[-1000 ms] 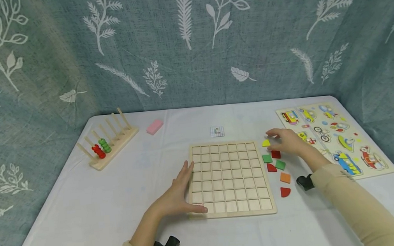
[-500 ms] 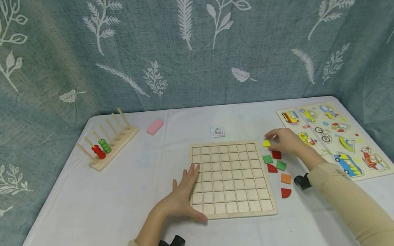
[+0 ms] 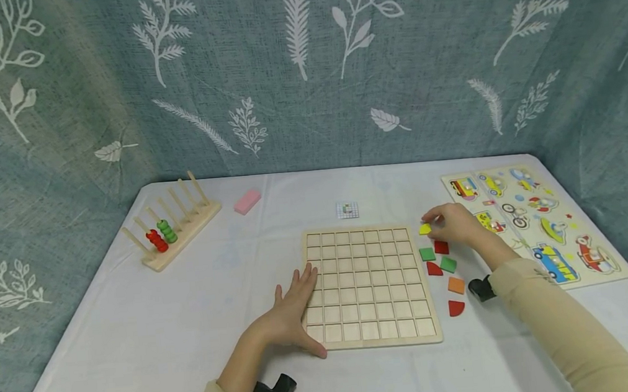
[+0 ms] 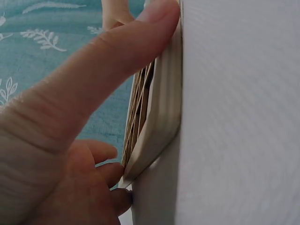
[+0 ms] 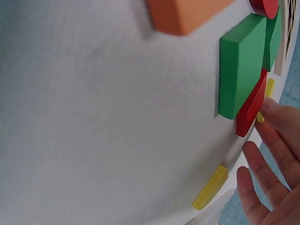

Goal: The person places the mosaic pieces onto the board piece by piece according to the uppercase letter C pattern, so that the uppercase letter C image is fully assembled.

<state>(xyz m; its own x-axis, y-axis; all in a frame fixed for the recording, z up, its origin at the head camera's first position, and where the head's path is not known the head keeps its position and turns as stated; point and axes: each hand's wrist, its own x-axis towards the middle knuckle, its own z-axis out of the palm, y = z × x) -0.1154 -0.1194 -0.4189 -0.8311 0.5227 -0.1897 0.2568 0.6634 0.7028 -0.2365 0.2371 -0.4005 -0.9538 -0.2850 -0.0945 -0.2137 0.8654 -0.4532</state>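
A wooden grid board (image 3: 375, 342) lies flat in the middle of the table. My left hand (image 3: 286, 316) spreads over its near left corner, thumb at the front edge and fingers at the left side. In the left wrist view the thumb (image 4: 98, 70) lies against the board's edge (image 4: 164, 98). Beyond the board's far right corner, my right hand (image 3: 453, 224) pinches a yellow rounded tile (image 3: 425, 230) between thumb and fingers. The right wrist view shows this tile partly hidden behind the thumb. Close to that hand lie a dark red tile (image 3: 440, 247) and a green tile (image 3: 427, 254).
More tiles lie right of the board, including an orange one (image 3: 456, 285) and a red quarter-round (image 3: 456, 308). Another yellow tile (image 5: 210, 187) lies below the right fingers. Around stand a picture puzzle (image 3: 541, 226), a patterned card (image 3: 347, 210), a pink block (image 3: 247, 202) and a peg rack (image 3: 183, 235).
My right fingers have come together on the yellow tile, which now sits tilted differently. My left hand has slid further onto the board's corner, its thumb moving down to the front edge.
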